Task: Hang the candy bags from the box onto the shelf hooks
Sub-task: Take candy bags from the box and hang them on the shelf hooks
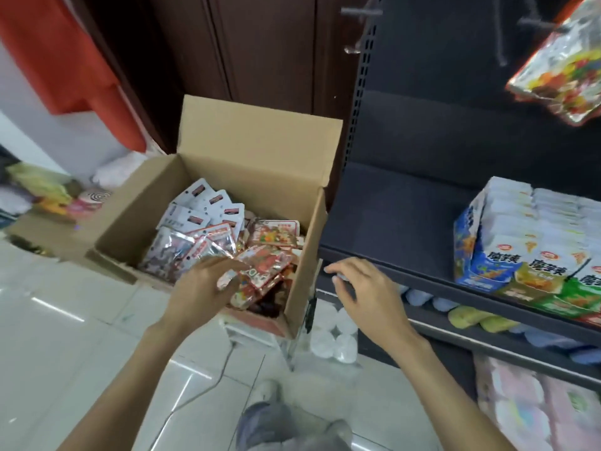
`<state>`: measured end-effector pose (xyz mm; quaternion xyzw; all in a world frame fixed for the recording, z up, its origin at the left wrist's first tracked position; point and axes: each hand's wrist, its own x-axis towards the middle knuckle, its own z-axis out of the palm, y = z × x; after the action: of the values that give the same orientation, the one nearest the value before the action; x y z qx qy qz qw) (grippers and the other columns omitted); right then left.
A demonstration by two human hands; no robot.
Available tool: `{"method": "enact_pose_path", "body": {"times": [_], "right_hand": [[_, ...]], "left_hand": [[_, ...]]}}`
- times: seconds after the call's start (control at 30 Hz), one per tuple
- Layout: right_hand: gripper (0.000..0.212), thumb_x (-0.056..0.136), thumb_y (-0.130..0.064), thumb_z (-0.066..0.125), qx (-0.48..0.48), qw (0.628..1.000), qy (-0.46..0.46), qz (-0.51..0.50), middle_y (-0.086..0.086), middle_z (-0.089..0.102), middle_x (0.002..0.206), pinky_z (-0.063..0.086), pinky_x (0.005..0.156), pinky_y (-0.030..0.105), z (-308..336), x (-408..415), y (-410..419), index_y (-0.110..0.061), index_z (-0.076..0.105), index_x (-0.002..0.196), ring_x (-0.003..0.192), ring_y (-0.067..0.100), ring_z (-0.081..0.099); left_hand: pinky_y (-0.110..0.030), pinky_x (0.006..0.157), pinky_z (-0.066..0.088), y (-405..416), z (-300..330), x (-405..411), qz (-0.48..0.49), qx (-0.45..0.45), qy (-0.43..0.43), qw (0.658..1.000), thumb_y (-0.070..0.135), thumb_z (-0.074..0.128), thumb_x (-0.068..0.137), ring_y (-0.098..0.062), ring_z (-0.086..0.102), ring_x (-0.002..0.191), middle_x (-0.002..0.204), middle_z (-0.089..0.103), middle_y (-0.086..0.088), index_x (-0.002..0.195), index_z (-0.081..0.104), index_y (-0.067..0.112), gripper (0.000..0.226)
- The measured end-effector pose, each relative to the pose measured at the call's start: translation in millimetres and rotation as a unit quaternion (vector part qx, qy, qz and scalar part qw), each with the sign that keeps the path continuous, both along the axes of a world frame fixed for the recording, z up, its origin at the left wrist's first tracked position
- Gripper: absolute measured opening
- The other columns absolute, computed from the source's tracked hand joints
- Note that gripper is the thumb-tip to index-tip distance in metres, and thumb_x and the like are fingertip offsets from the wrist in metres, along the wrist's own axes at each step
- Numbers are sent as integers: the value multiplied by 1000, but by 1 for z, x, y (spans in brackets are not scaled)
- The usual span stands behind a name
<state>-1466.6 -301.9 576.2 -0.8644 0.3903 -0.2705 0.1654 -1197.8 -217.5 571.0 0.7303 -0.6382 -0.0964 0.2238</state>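
An open cardboard box [309, 242] stands on the floor, holding several shiny candy bags [208, 236], red and white ones. My left hand [203, 288] is inside the box's near end, fingers closed on a red candy bag [260, 271]. To the right of the box, my right hand [361, 288] hovers with fingers spread and holds nothing. Several candy bags [559, 73] hang from a hook at the top right of the dark shelf unit. More bare hooks [361, 11] stick out at the top.
The dark shelf [390, 203] beside the box carries display boxes of snack packets [527, 242]. Lower shelves hold pastel items [468, 315]. White rolls [335, 340] lie on the tiled floor by the box. Brown cabinet doors [260, 50] stand behind.
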Motion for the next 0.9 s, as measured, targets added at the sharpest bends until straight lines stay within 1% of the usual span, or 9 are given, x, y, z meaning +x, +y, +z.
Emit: {"method": "enact_pose_path", "body": {"times": [0.07, 0.13, 0.27, 0.33, 0.43, 0.6, 0.73, 0.8, 0.9], "right_hand": [[18, 92, -18, 52, 10, 1000, 5, 23, -8, 66, 98, 53, 64, 33, 5, 27, -4, -20, 67, 101, 91, 15, 63], [17, 93, -16, 54, 19, 999, 12, 41, -5, 66, 101, 51, 67, 32, 7, 59, -12, -19, 67, 103, 93, 16, 62], [29, 97, -20, 53, 111, 990, 87, 32, -3, 57, 127, 44, 82, 30, -12, 128, -42, -20, 59, 125, 110, 16, 56], [39, 98, -24, 50, 169, 972, 165, 3, -1, 45, 141, 43, 94, 34, -31, 159, -59, -22, 47, 137, 126, 20, 46], [52, 98, -28, 50, 238, 934, 265, -25, 5, 29, 153, 36, 108, 45, -56, 192, -75, -22, 34, 147, 140, 28, 28], [65, 96, -53, 46, 293, 900, 309, -91, 2, 13, 160, 22, 112, 52, -82, 219, -91, -31, 21, 152, 146, 30, 11], [70, 95, -59, 42, 338, 872, 342, -86, -5, -1, 163, 18, 115, 59, -108, 225, -97, -37, 10, 153, 149, 28, -3], [63, 97, -54, 43, 293, 875, 373, -99, -3, 11, 162, 29, 112, 54, -112, 227, -95, -35, 20, 152, 147, 29, 14], [47, 102, -35, 43, 192, 883, 412, -120, 0, 39, 150, 45, 97, 45, -109, 233, -93, -30, 33, 147, 129, 30, 46]], "left_hand": [[-27, 62, 48, -1, -1, 28, -5, -3, 4, 1000, 5, 77, 78, -22, 65, 76, 93, 71, 1, 98, 75, 20, 25], [-28, 67, 47, -10, -4, 60, -1, 12, 12, 1000, 9, 76, 79, -23, 65, 85, 98, 72, -3, 101, 74, 18, 25], [-37, 79, 52, -48, -26, 122, -34, 61, 3, 998, 18, 73, 83, -29, 62, 100, 111, 69, -6, 115, 68, 18, 33], [-41, 82, 53, -72, -35, 144, -73, 90, -4, 993, 23, 73, 83, -28, 60, 105, 117, 66, -6, 124, 62, 19, 42], [-39, 93, 47, -104, -47, 164, -142, 132, -33, 981, 37, 71, 84, -26, 52, 116, 128, 58, -4, 134, 52, 24, 55], [-41, 106, 34, -131, -66, 172, -219, 232, -122, 940, 59, 66, 79, -24, 36, 130, 144, 37, -3, 147, 30, 26, 84], [-37, 100, 38, -135, -76, 176, -251, 264, -100, 926, 51, 73, 77, -25, 42, 125, 138, 40, -7, 149, 19, 24, 94], [-36, 96, 41, -136, -79, 178, -250, 269, -51, 929, 40, 76, 77, -28, 49, 121, 135, 46, -11, 148, 19, 25, 92], [-37, 88, 46, -138, -83, 180, -243, 277, -23, 929, 34, 77, 78, -31, 58, 108, 123, 58, -15, 147, 20, 26, 90]]}}
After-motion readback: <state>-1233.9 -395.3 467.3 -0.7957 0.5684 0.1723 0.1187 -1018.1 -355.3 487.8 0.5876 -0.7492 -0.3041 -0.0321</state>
